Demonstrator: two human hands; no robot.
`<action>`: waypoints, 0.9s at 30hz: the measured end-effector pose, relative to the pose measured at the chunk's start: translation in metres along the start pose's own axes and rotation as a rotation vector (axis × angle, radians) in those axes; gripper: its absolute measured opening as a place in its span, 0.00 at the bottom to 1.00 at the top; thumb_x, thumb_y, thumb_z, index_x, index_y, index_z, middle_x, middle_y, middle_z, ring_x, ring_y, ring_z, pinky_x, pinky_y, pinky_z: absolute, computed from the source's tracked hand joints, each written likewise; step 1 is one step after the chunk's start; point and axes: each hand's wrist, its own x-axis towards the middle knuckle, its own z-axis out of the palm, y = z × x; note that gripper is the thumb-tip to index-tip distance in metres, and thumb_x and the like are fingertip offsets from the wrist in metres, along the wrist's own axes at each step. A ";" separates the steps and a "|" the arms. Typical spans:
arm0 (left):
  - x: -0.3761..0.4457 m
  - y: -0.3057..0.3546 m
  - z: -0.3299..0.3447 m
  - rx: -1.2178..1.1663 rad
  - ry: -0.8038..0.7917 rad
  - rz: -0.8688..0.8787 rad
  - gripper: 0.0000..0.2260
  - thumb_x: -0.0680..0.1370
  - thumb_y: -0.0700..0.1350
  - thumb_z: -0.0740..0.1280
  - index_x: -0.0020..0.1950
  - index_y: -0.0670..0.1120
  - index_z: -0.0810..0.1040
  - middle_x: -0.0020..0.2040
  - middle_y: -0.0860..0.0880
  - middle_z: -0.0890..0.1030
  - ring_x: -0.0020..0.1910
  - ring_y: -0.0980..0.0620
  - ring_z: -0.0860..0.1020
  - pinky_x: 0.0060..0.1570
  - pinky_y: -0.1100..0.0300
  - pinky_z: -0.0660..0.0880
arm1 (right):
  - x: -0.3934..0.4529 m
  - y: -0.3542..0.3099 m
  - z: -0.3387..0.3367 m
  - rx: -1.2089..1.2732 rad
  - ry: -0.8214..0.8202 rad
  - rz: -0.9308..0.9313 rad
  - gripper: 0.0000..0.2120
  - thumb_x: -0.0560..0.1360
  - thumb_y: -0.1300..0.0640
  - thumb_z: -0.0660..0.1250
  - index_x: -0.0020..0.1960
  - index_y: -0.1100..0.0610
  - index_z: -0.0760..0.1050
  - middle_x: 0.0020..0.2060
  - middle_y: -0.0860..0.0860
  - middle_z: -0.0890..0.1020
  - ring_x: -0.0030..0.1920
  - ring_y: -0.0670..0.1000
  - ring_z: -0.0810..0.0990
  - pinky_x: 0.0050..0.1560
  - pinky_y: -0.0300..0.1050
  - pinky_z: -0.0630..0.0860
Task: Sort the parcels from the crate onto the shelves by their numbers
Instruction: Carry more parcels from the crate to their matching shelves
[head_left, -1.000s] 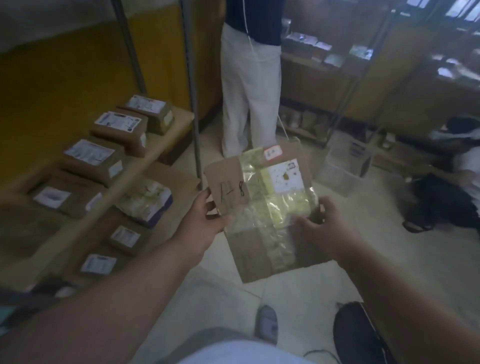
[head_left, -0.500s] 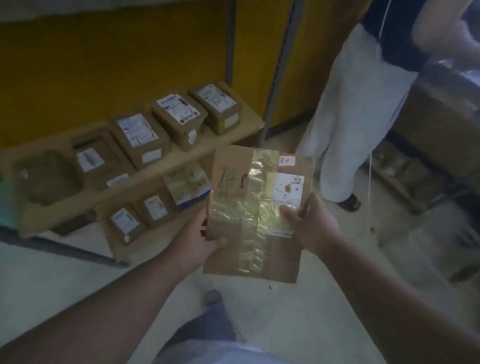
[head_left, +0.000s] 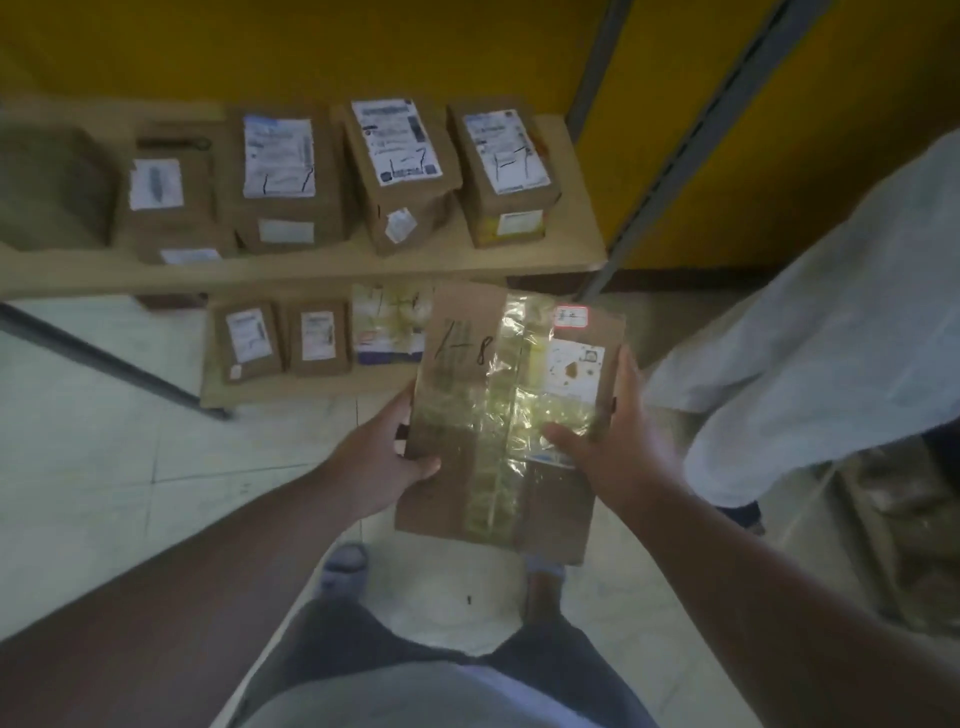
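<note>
I hold a flat brown cardboard parcel (head_left: 467, 499) crossed with shiny clear tape, handwritten "1-8" on its upper left. My left hand (head_left: 382, 462) grips its left edge, thumb on top. My right hand (head_left: 618, 452) grips the right edge, thumb on the tape. Just beyond the parcel stands a low wooden shelf (head_left: 332, 270). Its upper level carries several brown boxes, three marked "1-7" (head_left: 400, 171). The lower level (head_left: 291, 387) has two small boxes and a taped packet (head_left: 389, 327) that also seems marked "1-8".
A person in white trousers (head_left: 810, 358) stands close on the right. Grey metal posts (head_left: 691, 150) run up against a yellow wall. A blurred shelf with boxes (head_left: 904, 545) is at the far right. My feet (head_left: 345, 564) are on pale floor tiles.
My view has turned left and down toward the low shelf, which now lies straight ahead and nearer. Both hands keep the same hold on the parcel.
</note>
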 end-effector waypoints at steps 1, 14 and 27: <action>0.006 0.000 0.014 0.016 0.056 -0.012 0.39 0.76 0.44 0.74 0.76 0.69 0.56 0.58 0.57 0.77 0.50 0.57 0.78 0.34 0.69 0.71 | 0.017 0.010 -0.003 -0.036 -0.016 -0.033 0.56 0.69 0.45 0.79 0.77 0.34 0.37 0.66 0.45 0.76 0.60 0.51 0.79 0.54 0.55 0.81; 0.107 -0.050 0.093 0.011 0.234 -0.131 0.50 0.69 0.40 0.79 0.75 0.74 0.51 0.54 0.70 0.76 0.43 0.66 0.81 0.40 0.70 0.75 | 0.176 0.077 0.030 -0.295 -0.209 -0.189 0.47 0.72 0.44 0.75 0.81 0.43 0.49 0.72 0.47 0.74 0.68 0.55 0.76 0.60 0.50 0.75; 0.306 -0.150 0.057 0.116 0.220 -0.055 0.33 0.76 0.49 0.72 0.77 0.64 0.62 0.63 0.60 0.75 0.47 0.55 0.80 0.38 0.65 0.74 | 0.301 0.093 0.164 -0.541 0.054 -0.162 0.26 0.78 0.41 0.68 0.73 0.46 0.69 0.62 0.53 0.82 0.60 0.59 0.80 0.47 0.47 0.71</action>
